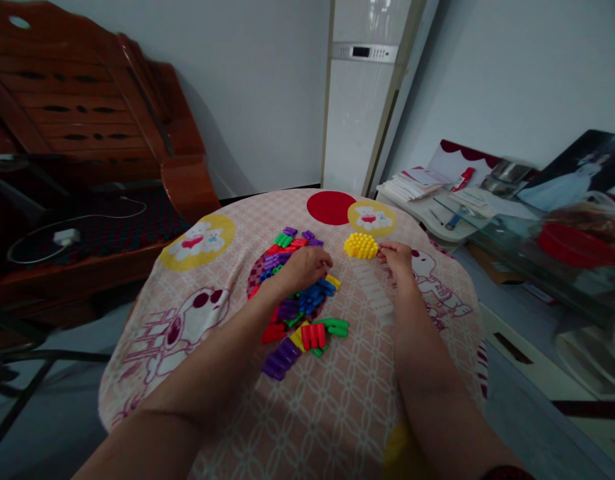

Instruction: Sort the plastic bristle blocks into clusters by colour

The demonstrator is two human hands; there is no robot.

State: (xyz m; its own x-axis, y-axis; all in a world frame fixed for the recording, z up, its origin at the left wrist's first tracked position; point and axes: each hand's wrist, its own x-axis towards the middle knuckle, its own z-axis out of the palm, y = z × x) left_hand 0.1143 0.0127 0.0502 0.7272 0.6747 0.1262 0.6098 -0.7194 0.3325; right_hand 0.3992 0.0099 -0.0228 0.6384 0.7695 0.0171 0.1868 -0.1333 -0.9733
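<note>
My left hand (311, 268) is over a pile of colourful plastic toy blocks (315, 297), its fingers curled together. Whatever may be between those fingertips is hidden. The pile mixes red, blue, green, purple and yellow pieces. To its right, a yellow knobbly cluster of toy blocks (361, 247) sits on the cloth. My right hand (396, 257) pinches the right edge of this cluster with its fingertips. Nearer to me lie a purple block (281, 360), a red block (314, 335) and a green block (336, 326).
A patterned tablecloth (287, 427) covers the round table. On the left stands a wooden bench (182, 177) with a white charger (66, 237). A glass-topped cabinet (517, 247) at the right carries papers (412, 183) and a red bowl (577, 245). Behind is a tall white appliance (360, 120).
</note>
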